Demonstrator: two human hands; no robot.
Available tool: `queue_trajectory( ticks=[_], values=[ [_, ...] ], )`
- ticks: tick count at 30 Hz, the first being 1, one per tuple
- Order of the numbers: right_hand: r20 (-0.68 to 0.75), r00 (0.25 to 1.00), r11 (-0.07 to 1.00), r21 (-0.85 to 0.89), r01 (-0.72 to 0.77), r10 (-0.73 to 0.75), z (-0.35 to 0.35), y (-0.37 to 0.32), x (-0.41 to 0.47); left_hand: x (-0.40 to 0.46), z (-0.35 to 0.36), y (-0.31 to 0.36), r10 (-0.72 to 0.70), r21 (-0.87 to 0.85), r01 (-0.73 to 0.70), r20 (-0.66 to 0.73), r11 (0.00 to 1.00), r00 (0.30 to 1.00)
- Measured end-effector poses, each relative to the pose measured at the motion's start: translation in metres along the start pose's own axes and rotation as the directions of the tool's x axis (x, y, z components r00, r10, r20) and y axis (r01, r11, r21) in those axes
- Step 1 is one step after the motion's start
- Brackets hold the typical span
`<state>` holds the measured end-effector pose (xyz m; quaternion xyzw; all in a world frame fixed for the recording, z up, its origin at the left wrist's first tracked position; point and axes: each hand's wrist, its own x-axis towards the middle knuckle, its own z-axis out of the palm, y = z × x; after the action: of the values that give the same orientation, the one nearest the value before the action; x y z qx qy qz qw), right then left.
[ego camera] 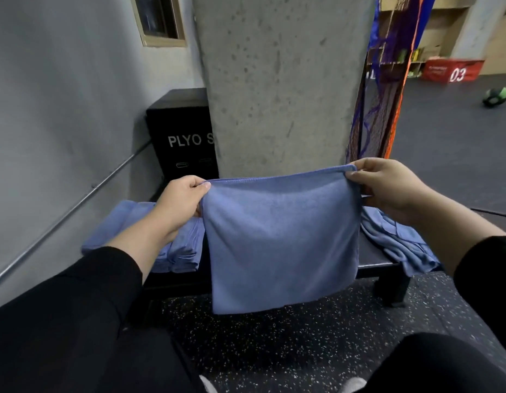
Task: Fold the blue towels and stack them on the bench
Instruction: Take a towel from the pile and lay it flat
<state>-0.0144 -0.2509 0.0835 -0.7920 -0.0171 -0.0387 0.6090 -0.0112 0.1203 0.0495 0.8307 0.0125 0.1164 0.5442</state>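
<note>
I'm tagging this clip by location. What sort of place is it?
Most likely a gym: a black box lettered "PLYO", a speckled rubber floor, and a green and black ball lying on the open floor beyond the concrete pillar.

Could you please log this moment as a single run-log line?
left hand: pinches towel corner | right hand: pinches other corner | towel: hanging, half-folded | bench: folded stack left, loose pile right

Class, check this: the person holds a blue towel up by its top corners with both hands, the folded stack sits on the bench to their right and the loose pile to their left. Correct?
Not quite. The head view shows the folded stack on the bench to the person's left and the loose pile to their right. The left hand and right hand do pinch the towel by its top corners.
</note>
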Motion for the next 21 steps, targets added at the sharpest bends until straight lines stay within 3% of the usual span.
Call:
queue_trajectory(
  ticks=[5,7,9,11,13,15,18,21],
  values=[
    [-0.126,0.991,0.993,-0.098,-0.067,0.054,0.027,0.031,0.092,0.085,0.031,-0.023,-0.047,0.105,0.045,0.018,0.993,0.999],
    [-0.163,0.986,0.975,-0.213,-0.068,0.033,0.039,0.043,0.136,0.125,0.047,-0.035,-0.055,0.323,0.054,-0.006,0.945,0.998],
    [-0.111,0.990,0.890,-0.437,-0.129,0.089,0.046,0.070,0.172,0.144,0.077,-0.046,0.012,0.547,-0.001,-0.017,0.837,1.000],
    [-0.066,0.981,0.761,-0.623,-0.184,0.183,0.055,0.109,0.182,0.135,0.118,-0.064,0.090,0.594,-0.153,0.134,0.790,0.987],
    [-0.018,0.978,0.711,-0.684,-0.162,0.206,0.063,0.152,0.173,0.101,0.166,-0.090,0.084,0.557,-0.321,0.409,0.766,0.909],
    [-0.025,0.974,0.659,-0.732,-0.171,0.225,0.069,0.188,0.152,0.068,0.201,-0.120,0.010,0.597,-0.427,0.574,0.679,0.819],
    [-0.056,0.953,0.602,-0.764,-0.234,0.299,0.068,0.220,0.119,0.052,0.223,-0.157,-0.141,0.672,-0.447,0.632,0.590,0.762],
    [-0.075,0.947,0.648,-0.712,-0.270,0.313,0.064,0.233,0.105,0.051,0.217,-0.173,-0.166,0.667,-0.466,0.658,0.581,0.735]
  ],
)
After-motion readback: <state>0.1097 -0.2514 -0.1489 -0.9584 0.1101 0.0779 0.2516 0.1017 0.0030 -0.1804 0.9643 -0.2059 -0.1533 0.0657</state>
